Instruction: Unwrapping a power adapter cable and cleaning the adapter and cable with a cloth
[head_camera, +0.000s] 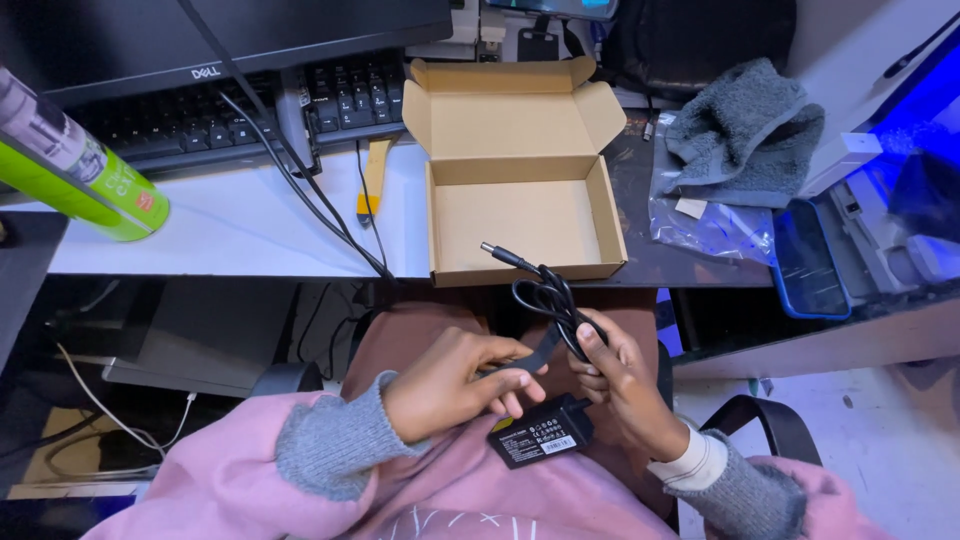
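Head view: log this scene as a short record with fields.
Left hand: pinches a black strap beside the coiled black power cable
Right hand: grips the cable coil, barrel plug pointing up-left
Black rectangular power adapter: lies on the lap, label up
Open brown cardboard box: empty, at the desk edge, lid flaps up
Desk surroundings: black keyboard, green cylindrical can, grey folded towel, blue-cased phone

black power adapter on lap, coiled cable raised
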